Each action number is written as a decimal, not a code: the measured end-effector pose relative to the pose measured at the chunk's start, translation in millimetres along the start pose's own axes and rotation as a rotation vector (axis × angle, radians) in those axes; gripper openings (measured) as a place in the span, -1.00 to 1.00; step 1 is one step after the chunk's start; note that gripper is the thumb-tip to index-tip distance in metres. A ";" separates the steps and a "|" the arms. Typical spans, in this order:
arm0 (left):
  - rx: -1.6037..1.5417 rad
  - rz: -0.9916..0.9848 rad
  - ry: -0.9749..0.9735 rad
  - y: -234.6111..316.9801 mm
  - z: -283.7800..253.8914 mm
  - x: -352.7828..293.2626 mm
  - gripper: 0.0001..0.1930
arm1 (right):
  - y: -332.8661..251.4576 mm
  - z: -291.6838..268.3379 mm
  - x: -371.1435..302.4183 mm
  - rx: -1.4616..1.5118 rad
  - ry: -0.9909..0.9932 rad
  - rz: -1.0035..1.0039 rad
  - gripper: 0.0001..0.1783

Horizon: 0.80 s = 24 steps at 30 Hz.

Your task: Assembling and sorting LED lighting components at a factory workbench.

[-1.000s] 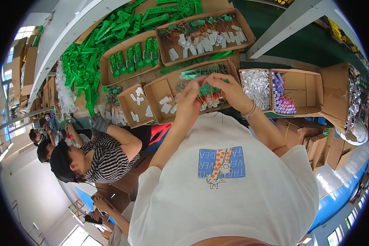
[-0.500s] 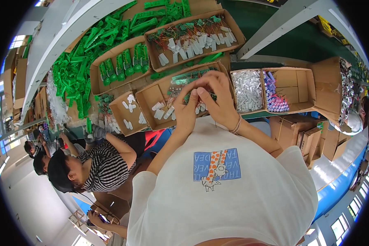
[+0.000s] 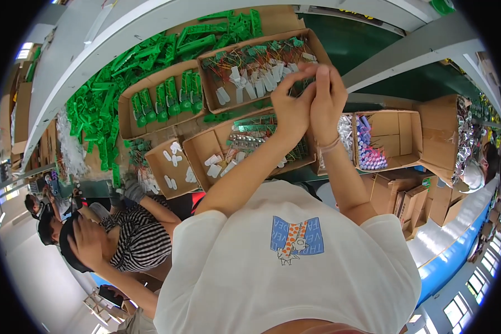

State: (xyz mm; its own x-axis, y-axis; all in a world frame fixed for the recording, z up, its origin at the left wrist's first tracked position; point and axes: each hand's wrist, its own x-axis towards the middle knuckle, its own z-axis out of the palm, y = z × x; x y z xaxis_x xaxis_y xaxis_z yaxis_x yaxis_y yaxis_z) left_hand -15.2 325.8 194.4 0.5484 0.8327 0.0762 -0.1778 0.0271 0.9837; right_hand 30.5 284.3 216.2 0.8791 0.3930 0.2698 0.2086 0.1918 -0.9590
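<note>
My left hand (image 3: 291, 107) and my right hand (image 3: 328, 103) are raised together, thumbs side by side and fingers curled in. They hang over the right end of an upper cardboard box (image 3: 203, 83) of white plastic pieces wired to small green circuit boards. Both look closed, but whatever is between the fingers is hidden by them. Below my left forearm lies a lower cardboard box (image 3: 197, 147) with circuit boards and white pieces. Beside my right wrist is a box of small white parts (image 3: 346, 133), partly covered by the hand.
Green plastic shells (image 3: 94, 103) are heaped at the left, beside a box of green assemblies (image 3: 161, 99). A small box of white pieces (image 3: 175, 158) sits nearer. Purple cylindrical cells (image 3: 367, 145) fill part of a box at right. A metal post (image 3: 406, 64) rises there; co-workers (image 3: 133, 239) sit left.
Both my hands have moved up and to the right, from over the lower box to the upper box's right end. A person at left has raised a hand to the head.
</note>
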 end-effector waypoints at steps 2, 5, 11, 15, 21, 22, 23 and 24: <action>-0.202 -0.112 0.079 -13.3 19.1 36.9 -0.80 | 14.4 4.8 45.2 0.006 -0.071 0.051 -0.70; -0.437 -0.376 -0.186 -49.9 15.6 121.2 -0.62 | 85.8 -1.1 137.8 0.169 -0.409 0.414 -0.73; 0.063 0.043 0.061 -104.8 -150.3 143.9 -0.33 | 147.8 -15.9 110.8 -0.335 -0.202 -0.331 -0.71; 0.134 -0.129 0.288 -105.4 -242.2 3.2 -0.79 | 121.7 -9.5 -47.1 -0.413 -0.756 0.087 -0.80; 0.260 -0.500 0.309 -124.3 -267.4 -132.5 -0.77 | 170.1 -9.4 -130.4 -0.642 -0.995 -0.253 -0.70; 0.333 -0.460 0.222 -124.6 -264.9 -140.3 -0.78 | 166.9 -11.5 -125.2 -0.604 -1.009 -0.220 -0.67; 0.406 -0.422 0.130 -117.3 -257.5 -145.6 -0.79 | 157.8 -13.0 -119.7 -0.568 -1.020 -0.182 -0.65; 0.408 -0.415 0.138 -111.3 -248.4 -149.4 -0.79 | 147.8 -15.1 -114.3 -0.502 -1.069 -0.066 -0.65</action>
State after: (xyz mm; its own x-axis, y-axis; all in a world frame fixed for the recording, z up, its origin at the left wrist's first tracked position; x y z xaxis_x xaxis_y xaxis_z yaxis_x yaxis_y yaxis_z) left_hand -280.3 335.7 33.1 0.3883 0.8630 -0.3232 0.3721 0.1741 0.9117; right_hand -32.7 254.2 42.3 0.1047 0.9941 0.0266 0.5945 -0.0411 -0.8031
